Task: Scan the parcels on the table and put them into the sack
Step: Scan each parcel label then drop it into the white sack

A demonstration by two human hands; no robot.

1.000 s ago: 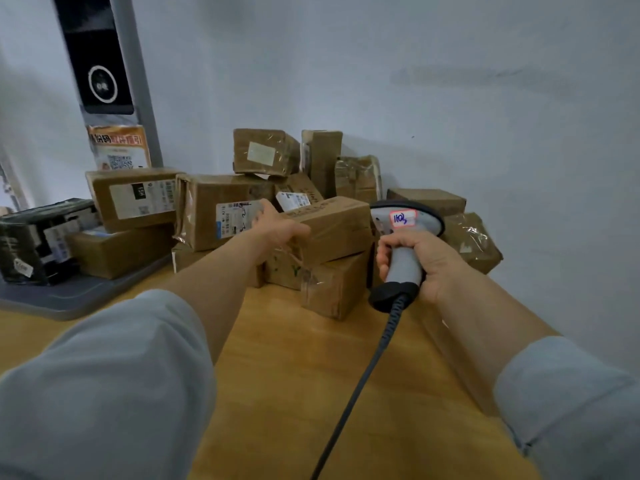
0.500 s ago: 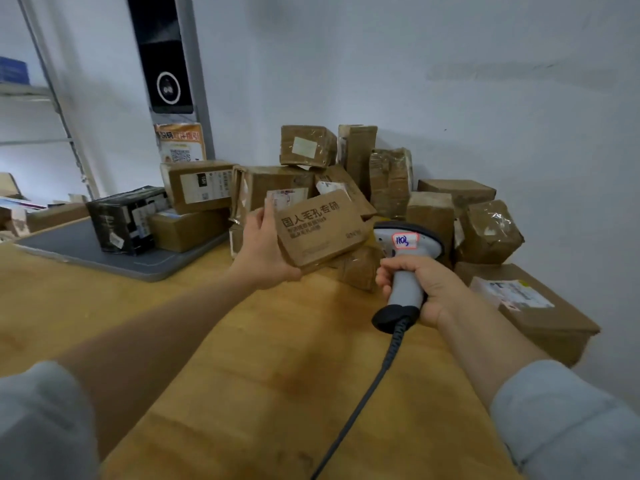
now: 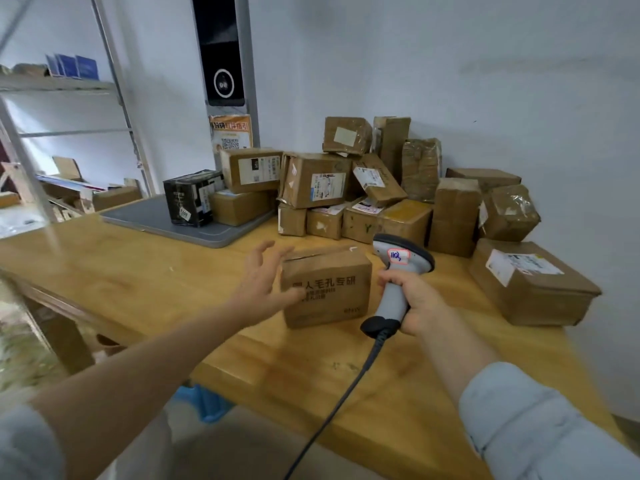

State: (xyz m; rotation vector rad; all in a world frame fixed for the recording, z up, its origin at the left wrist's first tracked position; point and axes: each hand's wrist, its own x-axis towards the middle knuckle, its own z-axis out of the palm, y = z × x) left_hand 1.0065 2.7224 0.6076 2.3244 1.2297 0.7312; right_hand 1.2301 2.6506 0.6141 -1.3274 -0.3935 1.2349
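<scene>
**Wooden table: one printed parcel out front, scanner in our grip**

Pale walls are closing in the corner behind, and the wooden table (image 3: 138,278) is carrying everything. Dead centre, the printed parcel (image 3: 329,289) is sitting on the tabletop, a brown carton with dark characters across its near face. We're taking every bearing from it.

Our left hand (image 3: 265,282) is hovering at the parcel's left end, fingers straight and splayed, gripping nothing. The thumb is lying over the lower left of the printed face, though we can't tell whether it's actually pressing.

Just to the parcel's right, our right hand (image 3: 415,299) is wrapping tightly round the grey handle of the scanner (image 3: 398,271). The scanner's dark-rimmed head is rising just above the parcel's top right corner, with a small handwritten label on it. Its cable (image 3: 339,400) is trailing from the handle toward us, off the table's near edge.

Behind the parcel, the pile of parcels (image 3: 346,188) is stacking up against the wall: taped brown cartons, several showing white labels. Further right of the parcel, a flat labelled carton (image 3: 533,285) is lying on its own. Behind and left of it, a black box (image 3: 194,197) is standing on a grey tray (image 3: 156,220) beside two stacked cartons. Far off to the left, a metal shelf rack (image 3: 69,84) is holding a few blue items, blurred.
</scene>
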